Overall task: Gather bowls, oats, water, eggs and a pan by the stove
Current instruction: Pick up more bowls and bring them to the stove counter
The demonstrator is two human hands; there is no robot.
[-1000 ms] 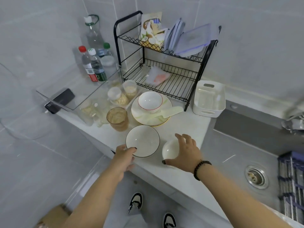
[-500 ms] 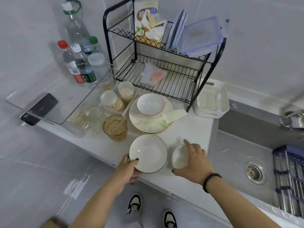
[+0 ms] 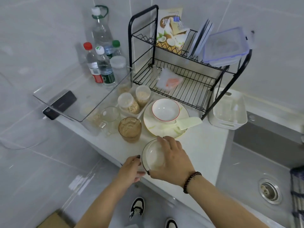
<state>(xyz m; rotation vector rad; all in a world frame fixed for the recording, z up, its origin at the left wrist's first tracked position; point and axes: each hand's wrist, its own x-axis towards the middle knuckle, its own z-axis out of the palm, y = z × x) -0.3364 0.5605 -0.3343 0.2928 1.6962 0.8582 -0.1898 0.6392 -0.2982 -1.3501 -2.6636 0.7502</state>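
A wide white bowl with a dark rim (image 3: 145, 151) sits at the counter's front edge. My right hand (image 3: 171, 159) grips a small white bowl (image 3: 156, 157) and holds it inside the wide one. My left hand (image 3: 131, 168) holds the wide bowl's near-left rim with thumb on top. Behind them a red-rimmed bowl (image 3: 165, 109) rests on a large plate (image 3: 158, 129). Two clear jars of oats (image 3: 130, 104) stand left of the plate. Several water bottles (image 3: 102, 66) stand at the back left. No eggs or pan are in view.
A glass of brown batter (image 3: 130, 129) stands just behind the wide bowl. A black dish rack (image 3: 185, 69) holds a packet, plates and a lidded box. A white basket (image 3: 227, 109) sits right of it. The sink (image 3: 256, 162) lies to the right. A phone (image 3: 60, 104) lies at left.
My right hand lifted the small bowl from the counter and moved it left into the wide bowl. My left hand kept hold of the wide bowl's rim.
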